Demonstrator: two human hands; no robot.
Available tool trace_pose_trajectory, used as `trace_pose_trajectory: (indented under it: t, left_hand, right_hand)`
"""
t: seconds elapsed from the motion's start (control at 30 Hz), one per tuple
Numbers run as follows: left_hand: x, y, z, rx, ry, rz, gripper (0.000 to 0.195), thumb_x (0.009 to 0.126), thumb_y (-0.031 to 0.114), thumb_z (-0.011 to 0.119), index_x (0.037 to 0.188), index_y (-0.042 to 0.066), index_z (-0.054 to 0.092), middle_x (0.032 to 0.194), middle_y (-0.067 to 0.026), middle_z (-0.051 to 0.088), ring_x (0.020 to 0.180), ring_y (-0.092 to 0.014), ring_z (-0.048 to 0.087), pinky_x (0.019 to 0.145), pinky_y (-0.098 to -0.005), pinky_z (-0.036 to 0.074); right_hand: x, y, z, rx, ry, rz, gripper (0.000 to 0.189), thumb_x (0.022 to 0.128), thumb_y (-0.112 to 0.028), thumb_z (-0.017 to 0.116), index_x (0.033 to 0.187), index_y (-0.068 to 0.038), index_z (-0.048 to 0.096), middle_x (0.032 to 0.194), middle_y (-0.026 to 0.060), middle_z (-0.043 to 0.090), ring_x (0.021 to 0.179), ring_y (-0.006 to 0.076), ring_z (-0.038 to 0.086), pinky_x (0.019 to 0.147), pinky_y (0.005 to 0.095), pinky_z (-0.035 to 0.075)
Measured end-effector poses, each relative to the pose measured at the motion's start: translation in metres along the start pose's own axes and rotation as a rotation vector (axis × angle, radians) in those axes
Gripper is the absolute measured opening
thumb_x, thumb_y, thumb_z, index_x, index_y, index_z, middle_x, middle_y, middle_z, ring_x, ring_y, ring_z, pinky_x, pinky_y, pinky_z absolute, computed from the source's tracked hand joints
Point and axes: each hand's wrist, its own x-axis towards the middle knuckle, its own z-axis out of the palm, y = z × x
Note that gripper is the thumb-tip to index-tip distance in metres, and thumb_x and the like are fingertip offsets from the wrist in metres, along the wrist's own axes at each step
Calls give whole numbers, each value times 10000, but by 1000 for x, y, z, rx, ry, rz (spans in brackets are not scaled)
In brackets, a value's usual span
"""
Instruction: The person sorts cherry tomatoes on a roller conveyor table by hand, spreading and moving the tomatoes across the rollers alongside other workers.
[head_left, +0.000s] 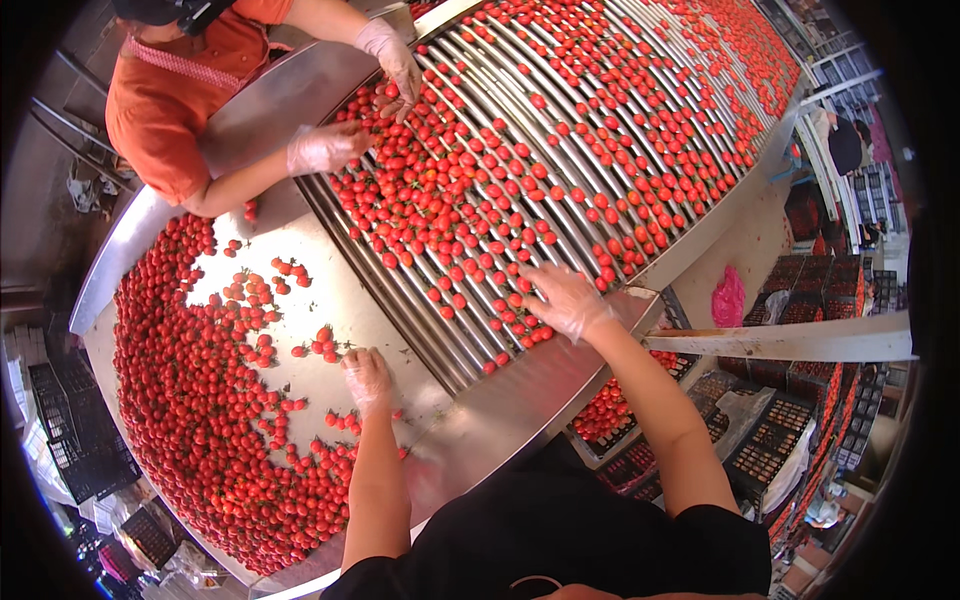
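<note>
My left hand (367, 381), in a clear plastic glove, is over the metal tray (341, 281), its fingertips beside a small cluster of cherry tomatoes (325, 345). Whether it grips one of them is unclear. A large heap of cherry tomatoes (187, 375) covers the tray's left side. My right hand (566, 300), gloved too, reaches over the near edge of the metal roller conveyor (450, 341), fingers spread at loose tomatoes on the rollers; I cannot tell if it holds any. Denser tomatoes (427, 187) lie across the rollers beyond it.
Across the conveyor a co-worker in an orange top (161, 112) has both gloved hands over the tomatoes. A metal side rim (525, 397) runs before me. At right are a pale metal beam (787, 341), black crates (765, 442) and a pink plastic bag (728, 298) on the floor.
</note>
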Motion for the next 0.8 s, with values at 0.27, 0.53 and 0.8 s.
trace_pose_trajectory:
  t: [0.27, 0.53, 0.8]
  left_hand:
    - [7, 17, -11, 203, -148, 106, 136, 868, 13, 630, 1004, 24, 614, 1044, -136, 580, 1071, -352, 529, 893, -459, 491]
    - [4, 14, -7, 189, -128, 11, 105, 869, -3, 657, 939, 18, 581, 1039, -175, 561, 990, -362, 532, 840, -462, 505]
    - [-13, -18, 13, 231, -102, 41, 134, 842, 0, 682, 897, 31, 563, 1006, -144, 562, 959, -355, 546, 817, -465, 504]
  right_hand:
    - [208, -5, 52, -431, 376, -314, 569, 921, -328, 623, 1444, -143, 492, 1465, 119, 480, 1337, 371, 437, 1171, 510, 299]
    - [185, -46, 122, -650, 87, -307, 639, 925, -471, 544, 1503, -217, 446, 1544, 60, 427, 1454, 367, 290, 1209, 640, 96]
    - [127, 1, 129, -270, 187, -637, 542, 895, -346, 642, 1406, -188, 554, 1430, 77, 507, 1377, 317, 400, 1200, 620, 197]
